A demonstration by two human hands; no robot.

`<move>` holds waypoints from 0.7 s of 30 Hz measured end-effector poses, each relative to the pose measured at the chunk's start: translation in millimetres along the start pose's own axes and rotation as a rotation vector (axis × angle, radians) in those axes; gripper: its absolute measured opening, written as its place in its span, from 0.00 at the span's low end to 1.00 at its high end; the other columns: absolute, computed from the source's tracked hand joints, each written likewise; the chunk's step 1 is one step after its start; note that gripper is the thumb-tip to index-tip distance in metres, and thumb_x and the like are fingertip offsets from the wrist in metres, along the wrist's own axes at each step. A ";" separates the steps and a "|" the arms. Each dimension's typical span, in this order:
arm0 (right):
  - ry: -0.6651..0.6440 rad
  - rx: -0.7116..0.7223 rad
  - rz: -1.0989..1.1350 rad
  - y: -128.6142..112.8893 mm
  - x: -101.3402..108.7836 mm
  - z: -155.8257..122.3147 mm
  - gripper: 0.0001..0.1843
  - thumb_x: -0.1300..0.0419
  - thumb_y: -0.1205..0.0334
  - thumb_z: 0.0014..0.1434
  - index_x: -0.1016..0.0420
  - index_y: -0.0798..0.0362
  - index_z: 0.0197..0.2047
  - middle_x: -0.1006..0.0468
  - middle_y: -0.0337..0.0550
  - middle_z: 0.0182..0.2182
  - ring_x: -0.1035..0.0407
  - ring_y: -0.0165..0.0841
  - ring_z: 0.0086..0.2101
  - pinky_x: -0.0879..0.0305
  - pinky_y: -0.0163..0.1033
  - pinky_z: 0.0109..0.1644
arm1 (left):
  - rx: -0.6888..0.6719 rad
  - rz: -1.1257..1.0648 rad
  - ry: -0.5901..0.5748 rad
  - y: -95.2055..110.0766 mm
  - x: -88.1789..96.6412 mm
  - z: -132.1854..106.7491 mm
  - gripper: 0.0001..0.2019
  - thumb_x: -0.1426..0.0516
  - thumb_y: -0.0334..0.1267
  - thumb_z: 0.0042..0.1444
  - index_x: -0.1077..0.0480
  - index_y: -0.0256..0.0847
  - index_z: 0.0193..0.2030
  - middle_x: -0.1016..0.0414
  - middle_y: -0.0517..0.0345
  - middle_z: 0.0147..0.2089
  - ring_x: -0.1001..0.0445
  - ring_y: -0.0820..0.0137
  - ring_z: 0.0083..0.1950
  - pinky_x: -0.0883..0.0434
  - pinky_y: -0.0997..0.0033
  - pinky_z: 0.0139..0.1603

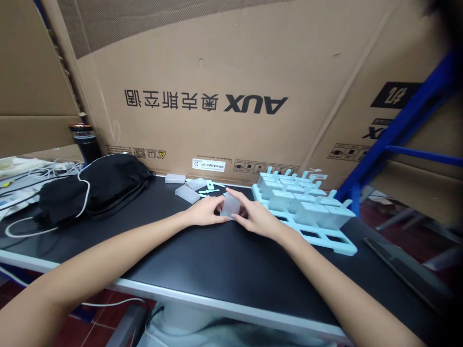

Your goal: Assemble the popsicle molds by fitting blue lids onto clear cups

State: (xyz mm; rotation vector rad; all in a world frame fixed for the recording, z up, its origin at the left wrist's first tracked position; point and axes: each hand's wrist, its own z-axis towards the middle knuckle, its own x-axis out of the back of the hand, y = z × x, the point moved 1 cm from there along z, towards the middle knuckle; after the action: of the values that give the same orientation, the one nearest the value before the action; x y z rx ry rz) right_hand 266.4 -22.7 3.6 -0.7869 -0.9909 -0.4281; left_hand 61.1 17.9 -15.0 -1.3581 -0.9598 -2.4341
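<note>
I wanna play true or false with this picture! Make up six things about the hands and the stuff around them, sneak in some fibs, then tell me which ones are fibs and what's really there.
1. The left hand and the right hand both touch one small cloudy cup. True.
2. The blue tray has empty holes along its front. True.
3. That tray is to the left of the hands. False: it is to the right.
4. The bottle stands in front of the black bag. False: it stands behind it.
5. The letters AUX on the cardboard box are upside down. True.
6. The table top is red. False: it is black.
</note>
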 end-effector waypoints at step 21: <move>0.047 -0.034 -0.171 -2.9 8.8 -1.7 0.40 0.42 0.60 0.57 0.55 0.50 0.69 0.25 0.51 0.45 0.29 0.38 0.33 0.34 0.42 0.37 | -0.039 0.567 0.005 -17.3 24.2 -12.3 0.12 0.49 0.35 0.60 0.26 0.42 0.44 0.24 0.50 0.42 0.29 0.59 0.49 0.36 0.60 0.52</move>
State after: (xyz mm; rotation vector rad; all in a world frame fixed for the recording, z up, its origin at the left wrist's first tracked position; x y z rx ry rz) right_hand 270.0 -25.7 11.8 -0.7214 -1.0127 -0.6102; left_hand 31.1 26.9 -7.4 -1.3983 -0.4392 -2.0269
